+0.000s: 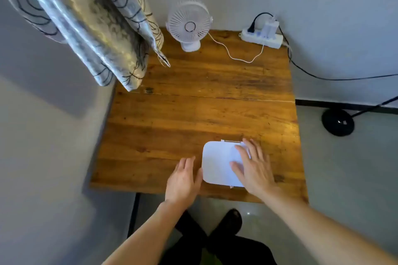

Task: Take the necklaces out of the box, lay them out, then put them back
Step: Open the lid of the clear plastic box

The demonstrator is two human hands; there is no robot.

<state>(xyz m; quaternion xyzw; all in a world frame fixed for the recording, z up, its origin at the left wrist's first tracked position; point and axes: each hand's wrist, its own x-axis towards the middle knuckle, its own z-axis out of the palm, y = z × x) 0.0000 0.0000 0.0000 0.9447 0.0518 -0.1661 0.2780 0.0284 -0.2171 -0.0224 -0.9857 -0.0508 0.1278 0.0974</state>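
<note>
A small white box (216, 162) with rounded corners lies closed near the front edge of the wooden table (193, 109). A metal hinge shows on its far side and a small clasp on its near side. My right hand (253, 165) rests flat on the right half of the lid, fingers spread. My left hand (183, 178) lies on the table just left of the box, fingers apart, its thumb touching the box's left side. No necklaces are visible.
A white desk fan (189, 24) stands at the table's far edge, its cable running to a white power strip (261, 37) at the far right corner. A patterned curtain (90, 23) hangs over the far left corner. A black lamp base (337, 121) sits on the floor to the right.
</note>
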